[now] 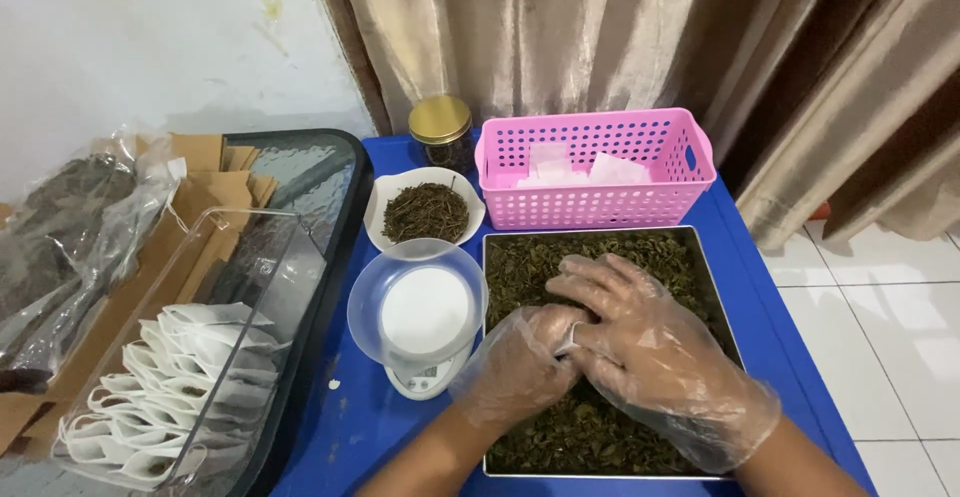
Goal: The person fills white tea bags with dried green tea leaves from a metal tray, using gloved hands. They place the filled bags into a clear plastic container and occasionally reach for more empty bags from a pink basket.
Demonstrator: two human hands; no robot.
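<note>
Blue table [745, 257], curtain behind. Both gloved hands in leaf tray [712, 287] at 4 o'clock: left hand [520, 362] fisted on leaves [590, 432], right hand [650, 342] fingers spread over it. Scooping stage, I'd guess; scale bowl [425, 307] at 9 o'clock next.

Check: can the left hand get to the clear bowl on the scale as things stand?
Probably yes. The left hand is in the leaf tray right beside the bowl, with nothing between them.
</note>
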